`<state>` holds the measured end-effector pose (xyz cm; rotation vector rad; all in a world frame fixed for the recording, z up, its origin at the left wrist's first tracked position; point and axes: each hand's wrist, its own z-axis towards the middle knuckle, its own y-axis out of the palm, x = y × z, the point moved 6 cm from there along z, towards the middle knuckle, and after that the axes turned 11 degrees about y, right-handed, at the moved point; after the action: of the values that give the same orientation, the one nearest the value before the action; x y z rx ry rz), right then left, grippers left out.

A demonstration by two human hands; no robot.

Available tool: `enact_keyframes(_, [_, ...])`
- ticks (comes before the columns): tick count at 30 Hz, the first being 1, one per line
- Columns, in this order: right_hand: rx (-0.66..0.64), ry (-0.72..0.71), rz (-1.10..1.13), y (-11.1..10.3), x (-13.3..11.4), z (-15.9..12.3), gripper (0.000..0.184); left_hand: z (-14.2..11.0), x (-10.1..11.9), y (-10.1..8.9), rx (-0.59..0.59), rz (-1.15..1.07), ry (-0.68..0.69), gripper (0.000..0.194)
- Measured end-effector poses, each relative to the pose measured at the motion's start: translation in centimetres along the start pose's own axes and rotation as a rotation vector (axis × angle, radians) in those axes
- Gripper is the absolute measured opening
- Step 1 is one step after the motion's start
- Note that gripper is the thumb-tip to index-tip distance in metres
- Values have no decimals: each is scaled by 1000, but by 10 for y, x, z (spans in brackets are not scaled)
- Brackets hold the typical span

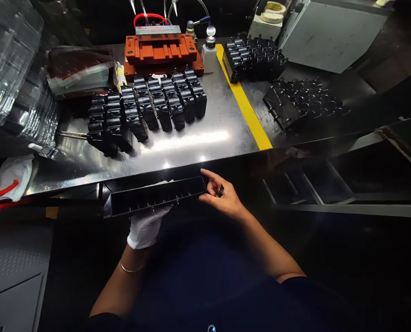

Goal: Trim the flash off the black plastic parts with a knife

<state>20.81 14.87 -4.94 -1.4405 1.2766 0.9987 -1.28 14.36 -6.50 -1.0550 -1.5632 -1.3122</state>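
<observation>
In front of my body, below the table edge, I see a long black plastic housing, its hollow side facing me and small pins along its lower edge. My left hand, in a white glove, grips it from beneath and behind; most of those fingers are hidden. At the right end is my bare right hand, its index finger stretched out and its thumb close to the housing. The other fingers curl around a small dark thing, too small to name. Several similar black parts stand in a row on the metal table.
An orange fixture stands behind the row, beside a pump bottle. Yellow tape crosses the table, with more black parts right of it. Clear plastic trays are stacked at left. A grey box stands at back right.
</observation>
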Motion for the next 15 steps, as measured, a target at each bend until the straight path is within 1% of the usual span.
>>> enact_keyframes(1, [-45,-17,-36,3,-4,0,59,2,-1,0,-6,-25,-4,13])
enact_keyframes(2, [-59,-38,-68,6,-8,-1,56,3,-1,2,-7,-65,-3,16])
enact_keyframes(3, [-41,-65,-96,8,-12,-1,51,5,-1,7,-7,-117,-13,17])
enact_keyframes(5, [43,-134,-148,14,-20,-1,46,9,0,21,2,-242,-57,18])
enact_keyframes(6, [88,-168,-185,18,-23,-2,46,11,1,28,29,-307,-81,20])
enact_keyframes(8, [154,-203,-289,27,-27,-4,45,19,5,38,141,-391,-83,22])
enact_keyframes(10, [179,-170,-382,33,-27,-6,47,27,10,43,252,-423,-18,27])
enact_keyframes(11, [177,-137,-407,34,-25,-6,49,31,13,45,280,-430,23,30])
enact_keyframes(13, [149,-82,-399,35,-21,-5,52,38,17,50,277,-432,71,31])
enact_keyframes(15, [155,-64,-305,32,-18,-1,58,41,16,55,254,-427,72,30])
